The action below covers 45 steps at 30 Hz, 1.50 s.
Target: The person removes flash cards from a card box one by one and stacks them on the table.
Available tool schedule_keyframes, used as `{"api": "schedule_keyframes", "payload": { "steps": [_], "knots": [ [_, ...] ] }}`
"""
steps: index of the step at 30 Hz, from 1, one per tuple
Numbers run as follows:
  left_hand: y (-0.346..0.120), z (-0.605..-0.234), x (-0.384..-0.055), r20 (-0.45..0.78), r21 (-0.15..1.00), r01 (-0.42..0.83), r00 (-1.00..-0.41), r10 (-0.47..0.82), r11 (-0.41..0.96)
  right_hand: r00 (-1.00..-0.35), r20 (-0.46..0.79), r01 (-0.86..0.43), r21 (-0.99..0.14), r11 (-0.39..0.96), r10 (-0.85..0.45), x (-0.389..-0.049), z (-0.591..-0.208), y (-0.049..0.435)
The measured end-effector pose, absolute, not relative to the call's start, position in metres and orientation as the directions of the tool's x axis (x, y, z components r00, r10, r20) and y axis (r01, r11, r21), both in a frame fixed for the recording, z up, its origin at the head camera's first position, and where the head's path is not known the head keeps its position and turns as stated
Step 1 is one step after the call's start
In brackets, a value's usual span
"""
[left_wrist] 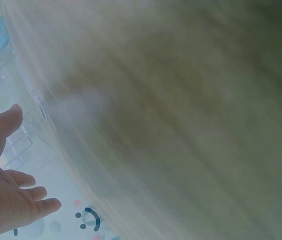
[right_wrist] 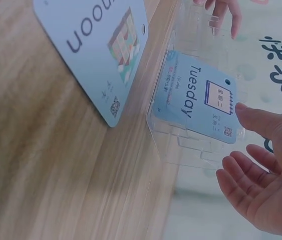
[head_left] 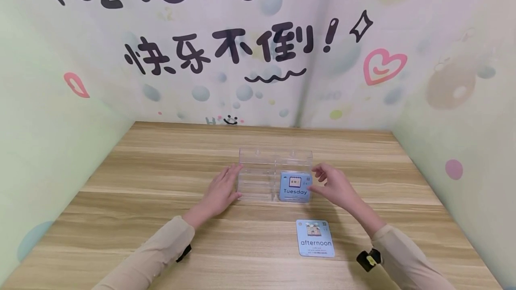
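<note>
A clear plastic card holder (head_left: 256, 182) with two side-by-side compartments stands on the table. In its right compartment leans a blue "Tuesday" card (head_left: 295, 187); the left one shows only bare clear ridges. My left hand (head_left: 219, 191) is at the holder's left side, fingers extended, thumb apart. Close to the right side is my right hand (head_left: 332, 185), its thumb at the card's edge and its other fingers loosely bent. In the right wrist view the thumb (right_wrist: 258, 120) meets the upper edge of the Tuesday card, with nothing gripped.
A blue "afternoon" card (head_left: 315, 238) lies flat on the wooden table (head_left: 161, 236), in front of the holder and slightly right. Behind the table hangs a printed backdrop (head_left: 225, 93) with black characters. Pale side walls (head_left: 455, 102) flank the table.
</note>
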State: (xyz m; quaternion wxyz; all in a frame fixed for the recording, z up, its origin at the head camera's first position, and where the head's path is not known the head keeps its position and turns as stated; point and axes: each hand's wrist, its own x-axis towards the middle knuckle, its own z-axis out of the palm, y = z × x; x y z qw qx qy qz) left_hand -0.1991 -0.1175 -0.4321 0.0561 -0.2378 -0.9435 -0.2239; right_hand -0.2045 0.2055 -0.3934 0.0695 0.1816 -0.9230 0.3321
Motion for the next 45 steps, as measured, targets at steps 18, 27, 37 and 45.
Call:
{"api": "schedule_keyframes", "payload": {
  "steps": [18, 27, 37, 45],
  "knots": [
    [-0.118, -0.433, -0.199, 0.223, 0.376, 0.491, -0.871, 0.437, 0.786, -0.906, 0.295, -0.422, -0.568, 0.706, -0.304, -0.211, -0.403, 0.198],
    [-0.118, -0.433, -0.199, 0.223, 0.384, 0.491, -0.871, 0.437, 0.782, -0.915, 0.306, -0.4, -0.596, 0.696, -0.264, -0.214, -0.406, 0.194],
    [-0.118, -0.432, -0.198, 0.219, 0.392, 0.482, -0.876, 0.43, 0.783, -0.926, 0.303, -0.373, -0.642, 0.67, -0.225, -0.218, -0.408, 0.193],
    [-0.118, -0.433, -0.199, 0.228, 0.377, 0.49, -0.872, 0.434, 0.786, -0.928, 0.314, -0.365, -0.65, 0.666, -0.202, -0.216, -0.408, 0.191]
  ]
}}
